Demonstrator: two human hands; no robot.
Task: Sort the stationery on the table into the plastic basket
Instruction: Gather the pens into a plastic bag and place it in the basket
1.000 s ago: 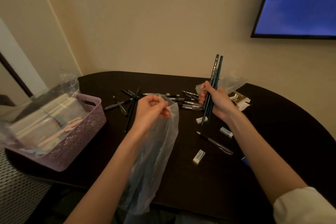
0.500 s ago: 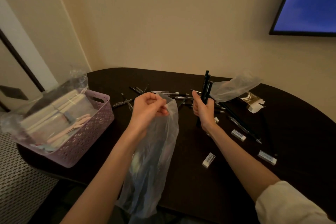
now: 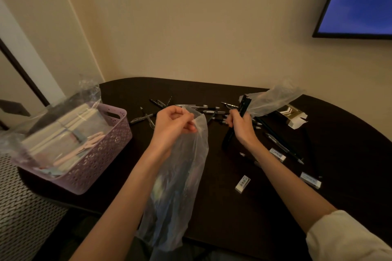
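Left hand [image 3: 172,125] at 12 o'clock centre, fingers pinched on the mouth of the bag [image 3: 180,186], which hangs down past the near table [image 3: 244,218] edge – same grip as a second ago. Right hand [image 3: 240,126] at 1 o'clock, fingers clamped round a bundle of dark pens [image 3: 237,125]. Change: a second ago the bundle stood high and upright; now it's lowered, tips tilted down to the table, blurred. My read – squaring the ends before dropping them into the bag, so the pens step is mid-way.

Erasers [image 3: 242,184] loose at 2–3 o'clock, sleeves printed but unreadable. More pens [image 3: 191,106] scattered beyond the hands. Basket [image 3: 95,154] at 9 o'clock, already holding bagged stationery. Second bag [image 3: 273,99] and a small box [image 3: 293,115] at 2 o'clock far. No legible brand anywhere. Screen [image 3: 360,0] top right, plain blue.
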